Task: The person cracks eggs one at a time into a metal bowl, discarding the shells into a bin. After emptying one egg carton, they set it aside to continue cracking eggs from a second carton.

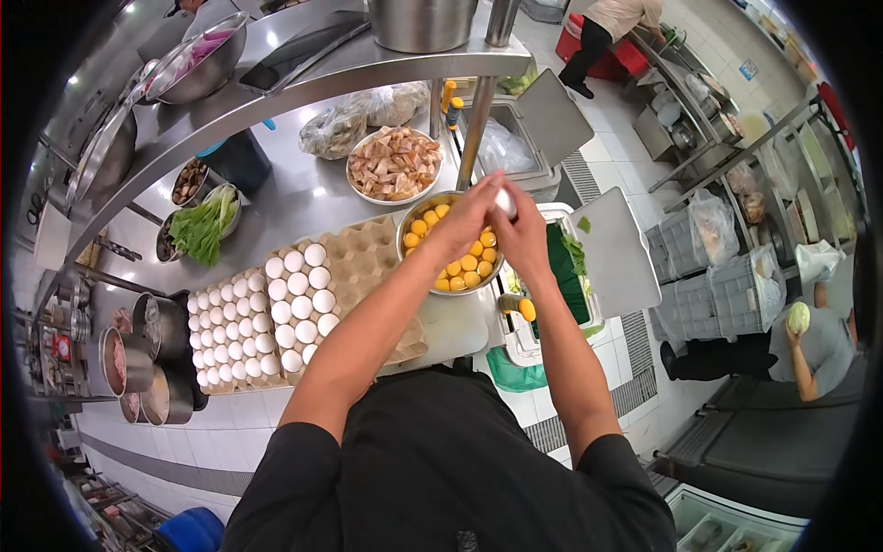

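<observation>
Over a metal bowl [405,262] of raw eggs with many whole yolks [454,268], my left hand [474,219] and my right hand [521,230] meet around one white egg [505,203]. The fingers of both hands are closed on its shell; part of it is hidden by them. To the left of the bowl stand cardboard egg trays [354,248]. One tray holds rows of white eggs [299,285], another holds more white eggs [230,327], and the cups nearest the bowl have no eggs in them.
Behind the bowl is a dish of chopped meat [395,164]. Leafy greens [204,225] sit in a bowl at left. An overhead steel shelf [303,97] crosses above. Open lidded bins [561,276] stand right of the bowl. A co-worker [814,345] holds a pale green vegetable [797,318].
</observation>
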